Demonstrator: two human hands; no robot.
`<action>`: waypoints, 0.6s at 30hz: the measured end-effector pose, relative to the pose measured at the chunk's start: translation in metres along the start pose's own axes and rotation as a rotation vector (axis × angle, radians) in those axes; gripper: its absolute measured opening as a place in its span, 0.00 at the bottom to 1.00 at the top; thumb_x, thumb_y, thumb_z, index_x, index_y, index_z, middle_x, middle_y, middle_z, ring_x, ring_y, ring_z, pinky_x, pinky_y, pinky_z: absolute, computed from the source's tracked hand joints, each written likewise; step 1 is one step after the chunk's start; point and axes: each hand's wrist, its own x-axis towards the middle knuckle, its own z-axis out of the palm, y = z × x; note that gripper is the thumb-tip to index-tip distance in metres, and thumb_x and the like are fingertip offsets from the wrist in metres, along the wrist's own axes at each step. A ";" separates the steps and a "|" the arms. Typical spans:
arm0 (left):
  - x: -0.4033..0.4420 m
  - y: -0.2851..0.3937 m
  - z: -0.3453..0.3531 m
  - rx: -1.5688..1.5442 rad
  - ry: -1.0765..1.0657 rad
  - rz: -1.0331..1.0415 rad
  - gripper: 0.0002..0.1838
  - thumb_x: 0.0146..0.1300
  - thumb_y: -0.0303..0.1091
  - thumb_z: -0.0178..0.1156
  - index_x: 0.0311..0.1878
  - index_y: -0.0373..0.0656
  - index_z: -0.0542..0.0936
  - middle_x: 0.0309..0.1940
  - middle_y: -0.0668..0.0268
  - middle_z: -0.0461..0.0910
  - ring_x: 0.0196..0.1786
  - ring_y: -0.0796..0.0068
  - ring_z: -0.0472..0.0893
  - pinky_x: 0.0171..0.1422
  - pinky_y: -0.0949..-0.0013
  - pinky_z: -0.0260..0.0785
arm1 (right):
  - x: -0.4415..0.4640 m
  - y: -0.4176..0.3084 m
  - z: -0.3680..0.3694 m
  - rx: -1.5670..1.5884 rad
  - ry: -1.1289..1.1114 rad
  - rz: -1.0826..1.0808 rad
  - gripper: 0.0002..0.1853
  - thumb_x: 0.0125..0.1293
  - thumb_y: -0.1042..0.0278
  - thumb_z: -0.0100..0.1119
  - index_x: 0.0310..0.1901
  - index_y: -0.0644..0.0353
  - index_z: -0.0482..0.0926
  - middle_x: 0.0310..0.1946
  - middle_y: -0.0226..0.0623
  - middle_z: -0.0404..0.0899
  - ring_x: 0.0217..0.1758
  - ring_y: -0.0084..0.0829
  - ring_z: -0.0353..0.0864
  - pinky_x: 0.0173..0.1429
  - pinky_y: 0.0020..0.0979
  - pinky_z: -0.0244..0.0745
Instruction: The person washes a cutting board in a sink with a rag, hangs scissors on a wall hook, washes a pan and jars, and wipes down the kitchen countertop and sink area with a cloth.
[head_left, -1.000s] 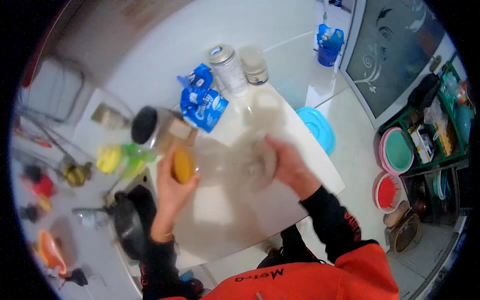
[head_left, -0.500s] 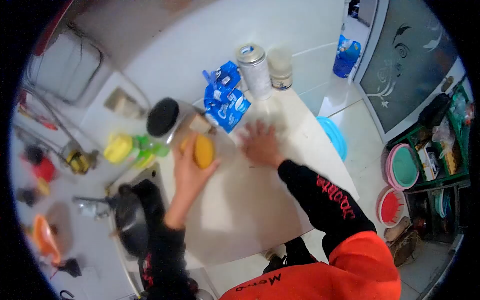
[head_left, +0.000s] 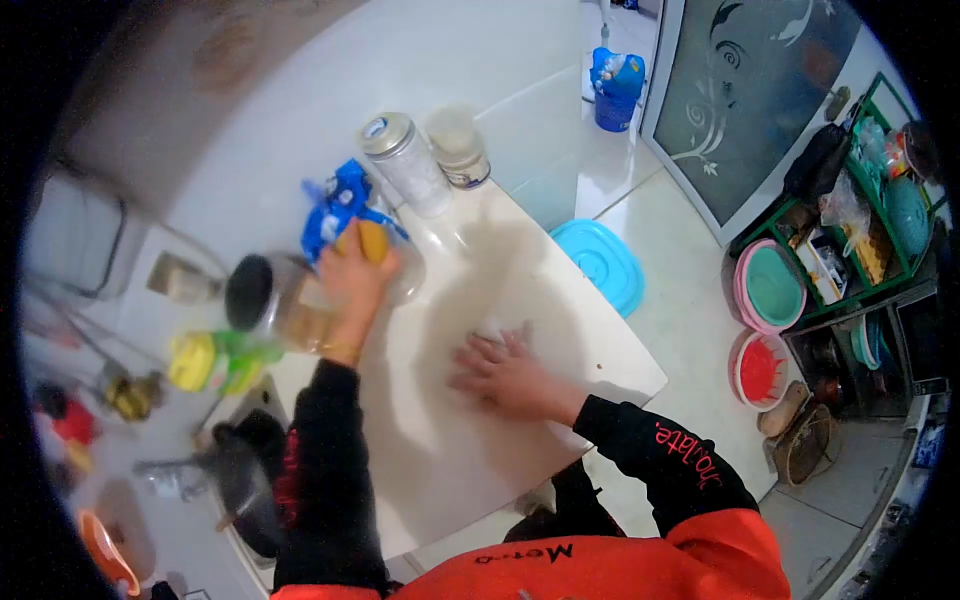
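Observation:
My left hand (head_left: 352,280) is closed around a clear jar (head_left: 408,278) with a yellow lid (head_left: 374,242), in front of a blue packet (head_left: 340,205). Lower right of it, my right hand (head_left: 500,375) lies on the white table (head_left: 450,480) with its fingers spread. Something small and whitish shows by its fingertips, too blurred to identify. A clear jar with a black lid (head_left: 249,292) lies left of my left hand. Behind the packet stand a tall metal-lidded jar (head_left: 408,165) and a shorter jar (head_left: 458,150).
A yellow-green bottle (head_left: 205,362) and a dark pan (head_left: 248,490) are at the left. On the floor to the right are a light blue lid or basin (head_left: 600,265), a red basket (head_left: 762,370) and a green rack (head_left: 868,225). A blue bin (head_left: 613,110) stands by the door.
My left hand has carried the yellow-lidded jar back toward the blue packet. My right hand has moved toward the table's near side, away from the tall jars. The camera view has shifted.

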 end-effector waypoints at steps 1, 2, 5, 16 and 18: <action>-0.001 -0.003 -0.003 0.093 -0.009 0.069 0.45 0.45 0.63 0.64 0.65 0.51 0.65 0.52 0.41 0.67 0.52 0.43 0.70 0.55 0.50 0.65 | 0.000 -0.002 -0.001 -0.001 0.017 -0.005 0.26 0.56 0.55 0.60 0.58 0.41 0.72 0.68 0.34 0.57 0.73 0.41 0.48 0.69 0.60 0.42; -0.003 -0.003 -0.006 0.106 -0.011 0.078 0.45 0.45 0.63 0.64 0.65 0.51 0.65 0.52 0.41 0.67 0.52 0.43 0.70 0.55 0.50 0.65 | 0.000 -0.001 0.002 0.011 0.028 -0.005 0.26 0.56 0.55 0.60 0.58 0.41 0.72 0.68 0.34 0.57 0.73 0.41 0.48 0.69 0.60 0.42; 0.007 0.005 -0.021 0.172 -0.023 0.176 0.49 0.44 0.66 0.64 0.67 0.52 0.62 0.56 0.40 0.63 0.55 0.41 0.67 0.59 0.47 0.60 | 0.008 0.007 0.012 0.041 0.040 0.004 0.24 0.56 0.57 0.61 0.56 0.43 0.74 0.67 0.34 0.58 0.73 0.42 0.49 0.69 0.60 0.43; 0.155 0.080 -0.011 -0.150 -0.066 0.254 0.40 0.44 0.54 0.71 0.62 0.53 0.67 0.49 0.47 0.69 0.53 0.51 0.70 0.53 0.59 0.70 | 0.032 0.026 -0.018 0.454 0.121 0.229 0.02 0.61 0.71 0.52 0.33 0.57 0.74 0.36 0.32 0.77 0.44 0.36 0.73 0.52 0.40 0.66; 0.160 0.064 -0.008 -0.125 -0.045 0.254 0.37 0.46 0.52 0.70 0.59 0.53 0.70 0.47 0.50 0.71 0.50 0.55 0.73 0.50 0.60 0.71 | 0.027 0.042 -0.013 0.786 0.258 0.408 0.04 0.62 0.68 0.53 0.36 0.57 0.75 0.37 0.32 0.77 0.42 0.36 0.75 0.45 0.37 0.69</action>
